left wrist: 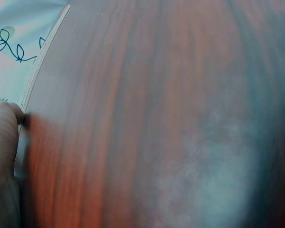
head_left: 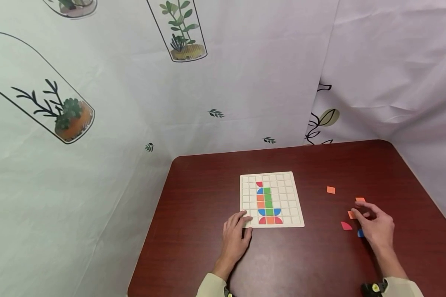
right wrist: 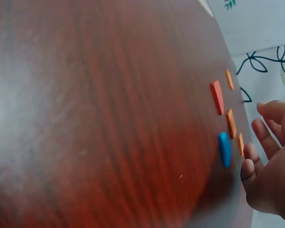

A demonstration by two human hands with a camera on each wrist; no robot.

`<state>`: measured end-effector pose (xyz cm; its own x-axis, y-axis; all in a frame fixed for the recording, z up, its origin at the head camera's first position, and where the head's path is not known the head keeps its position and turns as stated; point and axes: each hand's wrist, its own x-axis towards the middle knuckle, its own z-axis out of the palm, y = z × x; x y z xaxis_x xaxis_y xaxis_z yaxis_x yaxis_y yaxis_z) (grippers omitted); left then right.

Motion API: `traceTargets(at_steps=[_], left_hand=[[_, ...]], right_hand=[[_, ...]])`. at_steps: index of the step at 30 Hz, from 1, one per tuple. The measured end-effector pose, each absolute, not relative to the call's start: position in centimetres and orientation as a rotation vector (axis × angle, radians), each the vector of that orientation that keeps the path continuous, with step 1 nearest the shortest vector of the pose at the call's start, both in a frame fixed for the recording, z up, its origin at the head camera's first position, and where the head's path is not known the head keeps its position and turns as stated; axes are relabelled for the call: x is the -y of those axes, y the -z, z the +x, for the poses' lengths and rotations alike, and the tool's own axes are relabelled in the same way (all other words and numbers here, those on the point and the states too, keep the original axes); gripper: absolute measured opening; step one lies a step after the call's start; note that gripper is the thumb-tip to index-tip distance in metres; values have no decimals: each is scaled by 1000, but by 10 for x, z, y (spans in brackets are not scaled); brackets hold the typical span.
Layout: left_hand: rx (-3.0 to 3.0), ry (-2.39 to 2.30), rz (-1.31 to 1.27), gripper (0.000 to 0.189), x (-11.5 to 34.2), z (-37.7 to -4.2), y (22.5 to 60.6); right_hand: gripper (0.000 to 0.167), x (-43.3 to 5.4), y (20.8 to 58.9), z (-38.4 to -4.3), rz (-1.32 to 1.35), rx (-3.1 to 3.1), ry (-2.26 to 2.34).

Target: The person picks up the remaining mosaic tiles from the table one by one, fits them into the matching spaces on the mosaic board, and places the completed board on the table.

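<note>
Pale cloth [head_left: 245, 82] with printed plants: beyond both grips, rising behind the far edge of the surface.

Surface [head_left: 301, 260]: dark reddish wood grain, spreads beneath both grips.

Gridded board [head_left: 284, 196]: cream, flat, ahead and to the right of the left grip, well to the left of the right grip.

Left grip [head_left: 235, 239]: released, fingers relaxed, tips resting on the board's near left corner. Grasps nothing.

Right grip [head_left: 377, 227]: released, digits bent and apart above the loose pieces, nothing grasped. Cannot tell whether it touches any.

Set pieces, to the right of the left grip's fingertips: column of four green squares [head_left: 269, 204]; two orange squares [head_left: 260, 204] along its left side; blue and red curved pieces at both ends, another orange square in the row nearest the person.

Loose pieces, all about the right grip: first orange tile [head_left: 330, 190] ahead and left, apart from the others; second orange tile [head_left: 360, 199] just beyond the index tip; third orange tile [head_left: 351, 215] just beside the thumb tip; red piece [head_left: 346, 226] left of the palm; blue piece [head_left: 360, 233] nearer the palm, partly hidden in the head view.
</note>
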<state>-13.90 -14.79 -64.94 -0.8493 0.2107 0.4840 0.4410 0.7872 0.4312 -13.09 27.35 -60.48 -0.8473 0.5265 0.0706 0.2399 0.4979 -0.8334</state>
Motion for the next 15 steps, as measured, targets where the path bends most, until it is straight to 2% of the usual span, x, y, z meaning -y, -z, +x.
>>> traceTargets(at_steps=[15], left_hand=[[2580,786,-478,33,148,-139,647]], right_hand=[[33,-278,617,-126,-531,2567,-1113]])
